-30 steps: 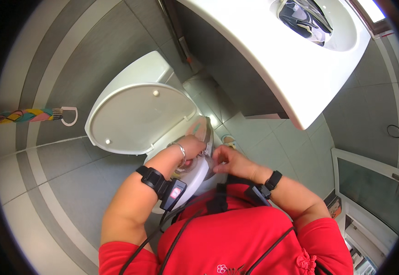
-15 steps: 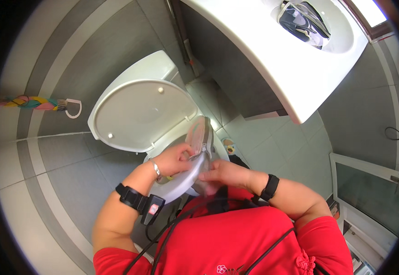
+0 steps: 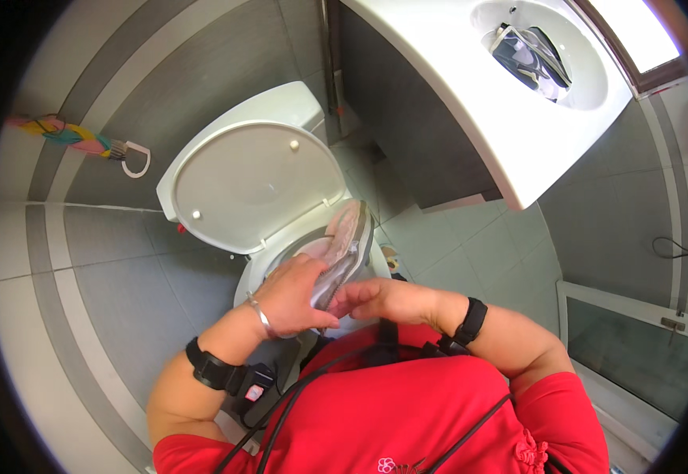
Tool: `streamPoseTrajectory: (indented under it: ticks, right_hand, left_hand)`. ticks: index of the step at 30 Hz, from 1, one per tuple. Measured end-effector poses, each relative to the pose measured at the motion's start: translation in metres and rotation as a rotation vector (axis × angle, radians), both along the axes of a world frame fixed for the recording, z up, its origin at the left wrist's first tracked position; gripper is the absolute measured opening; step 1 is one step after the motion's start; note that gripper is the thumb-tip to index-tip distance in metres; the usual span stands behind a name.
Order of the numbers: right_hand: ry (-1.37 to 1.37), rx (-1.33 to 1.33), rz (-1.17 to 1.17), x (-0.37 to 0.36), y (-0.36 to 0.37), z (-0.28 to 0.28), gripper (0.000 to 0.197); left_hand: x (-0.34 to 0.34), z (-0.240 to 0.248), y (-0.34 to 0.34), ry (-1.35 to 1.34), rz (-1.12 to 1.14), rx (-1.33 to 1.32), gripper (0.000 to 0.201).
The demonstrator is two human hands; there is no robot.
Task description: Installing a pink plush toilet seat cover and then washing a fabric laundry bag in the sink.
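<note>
Over the open toilet bowl, a zippered pouch (image 3: 352,235) stands tilted between my hands. It has grey edging and a pale, see-through pinkish panel. My left hand (image 3: 290,294) lies over its left side, the thumb reaching along the near end and the fingertips partly hidden. From the right, my right hand (image 3: 375,300) grips the pouch's near edge with bent fingers. Beneath them is the white toilet seat (image 3: 248,278), and behind it the raised lid (image 3: 257,186). What the pouch contains, if anything, I cannot make out.
A white washbasin (image 3: 470,95) at the upper right holds dark, grey-edged pouches (image 3: 527,59). Its dark cabinet (image 3: 415,95) stands beside the toilet. A colourful braided hanging (image 3: 71,136) with a white ring is at the far left wall. Cables cross my red shirt.
My left hand has shifted down and opened wider across the pouch. The pouch leans more, its zipper side now showing. My view has turned slightly.
</note>
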State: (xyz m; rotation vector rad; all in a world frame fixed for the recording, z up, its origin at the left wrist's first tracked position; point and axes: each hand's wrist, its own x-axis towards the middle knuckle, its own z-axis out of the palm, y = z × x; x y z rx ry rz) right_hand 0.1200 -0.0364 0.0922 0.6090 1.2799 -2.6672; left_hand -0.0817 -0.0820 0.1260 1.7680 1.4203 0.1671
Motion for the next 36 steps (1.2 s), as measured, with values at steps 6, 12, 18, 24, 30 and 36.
streamPoseTrajectory:
  ticks: [6, 12, 18, 24, 30, 36]
  right_hand:
    - [-0.11, 0.61, 0.079, 0.0, 0.02, 0.021, 0.024]
    - [-0.35, 0.871, -0.195, 0.015, 0.048, -0.038, 0.021]
    - [-0.177, 1.323, -0.059, 0.001, 0.049, -0.038, 0.022]
    - [-0.132, 1.353, 0.114, -0.003, 0.051, -0.029, 0.011]
    - [-0.258, 1.336, 0.075, -0.008, 0.046, -0.04, 0.015]
    - [-0.333, 1.063, 0.076, -0.013, 0.048, -0.035, 0.02]
  left_hand:
    - [0.017, -0.011, -0.017, 0.041, 0.192, 0.08, 0.051]
    - [0.02, -0.017, -0.032, -0.176, 0.273, 0.196, 0.038]
    - [0.015, -0.012, -0.041, -0.124, 0.176, 0.216, 0.023]
    - [0.016, -0.019, -0.045, -0.153, 0.21, 0.28, 0.017]
    - [0.018, -0.021, -0.046, -0.175, 0.242, 0.306, 0.015]
    - [0.013, -0.02, -0.047, -0.19, 0.249, 0.29, 0.014]
